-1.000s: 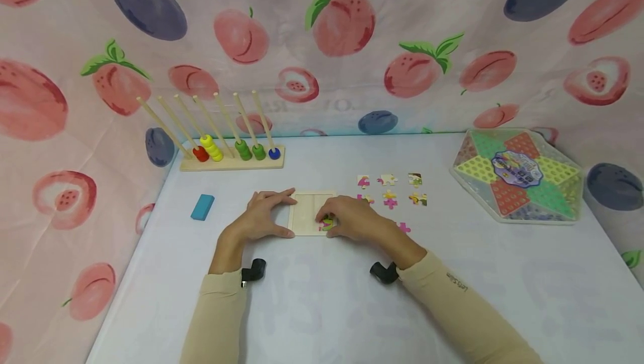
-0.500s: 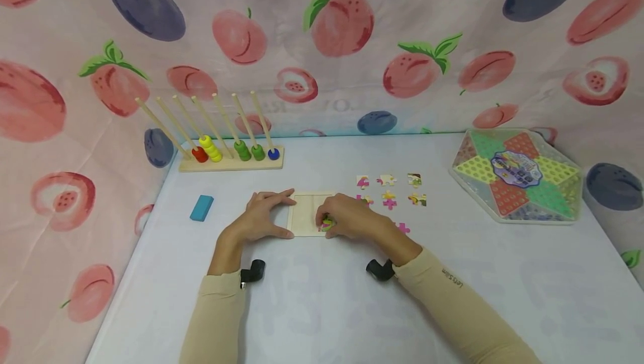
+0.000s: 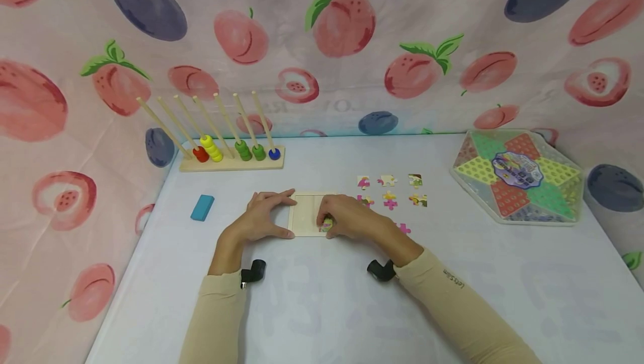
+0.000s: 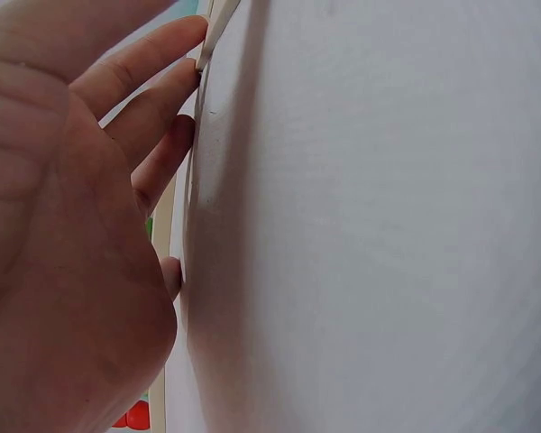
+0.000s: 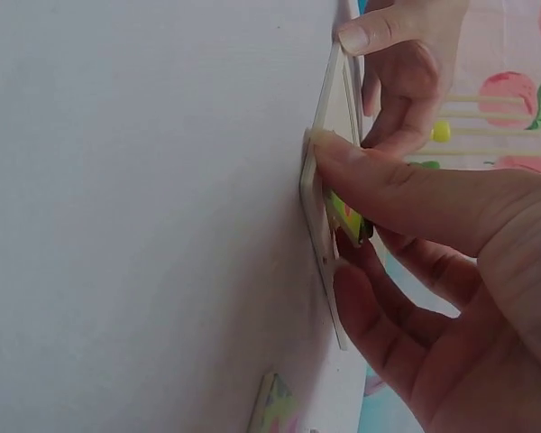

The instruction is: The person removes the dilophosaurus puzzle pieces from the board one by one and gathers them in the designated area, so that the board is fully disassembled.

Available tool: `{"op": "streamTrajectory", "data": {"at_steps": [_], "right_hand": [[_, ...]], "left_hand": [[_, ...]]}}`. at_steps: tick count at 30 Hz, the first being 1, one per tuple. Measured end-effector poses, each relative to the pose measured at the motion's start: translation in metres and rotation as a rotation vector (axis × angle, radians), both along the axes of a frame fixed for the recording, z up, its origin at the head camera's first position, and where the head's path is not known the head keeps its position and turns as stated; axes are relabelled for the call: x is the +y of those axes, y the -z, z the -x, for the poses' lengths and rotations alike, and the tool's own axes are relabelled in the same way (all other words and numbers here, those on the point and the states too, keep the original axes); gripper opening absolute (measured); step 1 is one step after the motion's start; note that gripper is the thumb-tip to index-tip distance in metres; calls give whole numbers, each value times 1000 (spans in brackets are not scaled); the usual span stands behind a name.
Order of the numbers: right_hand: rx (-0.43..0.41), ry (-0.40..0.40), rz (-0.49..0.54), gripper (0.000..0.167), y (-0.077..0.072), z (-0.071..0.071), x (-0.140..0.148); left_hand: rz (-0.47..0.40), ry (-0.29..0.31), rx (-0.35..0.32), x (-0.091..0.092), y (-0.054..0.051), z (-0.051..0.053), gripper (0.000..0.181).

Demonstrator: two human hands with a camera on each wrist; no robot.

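A shallow wooden puzzle tray point(image 3: 304, 216) lies in front of me. My left hand point(image 3: 259, 216) is spread at its left side, fingertips and thumb touching the rim, as the left wrist view also shows. At the tray's lower right, my right hand point(image 3: 352, 217) pinches a green and pink jigsaw piece point(image 3: 326, 224). In the right wrist view that piece point(image 5: 345, 215) stands tilted inside the tray, partly hidden by the thumb point(image 5: 388, 185). Loose jigsaw pieces point(image 3: 389, 201) lie in rows to the right; one is partly behind the right wrist.
A wooden bead counter point(image 3: 231, 165) with upright pegs stands at the back left. Nearer, a blue block point(image 3: 202, 207) lies on the white tabletop point(image 3: 312, 308). A hexagonal lidded game box point(image 3: 518, 176) is at the back right. A fruit-print cloth point(image 3: 342, 73) hangs behind.
The right hand's fingers have shifted slightly, and the jigsaw piece has changed its tilt a little at the tray's lower right. The left hand keeps its place on the rim.
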State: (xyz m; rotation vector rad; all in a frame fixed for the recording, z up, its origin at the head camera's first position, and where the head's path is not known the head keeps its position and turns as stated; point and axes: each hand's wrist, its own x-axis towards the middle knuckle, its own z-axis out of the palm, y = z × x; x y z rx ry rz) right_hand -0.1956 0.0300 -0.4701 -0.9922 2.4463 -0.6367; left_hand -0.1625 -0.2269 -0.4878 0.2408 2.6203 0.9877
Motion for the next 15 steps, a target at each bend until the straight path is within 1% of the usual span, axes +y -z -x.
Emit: {"op": "streamTrajectory", "data": {"at_steps": [7,10,15], "right_hand": [[-55,27,42,22,-1,-1,2],[-92,50,81,21,-2,0,7],[-133,84,175,23,-13,6,22]], "left_hand": [[-2,-5,-8,1,-1,-1,73],[-2,-4,-8,1,-1,-1,74],[12,4,1,0,-1,0,74]]}}
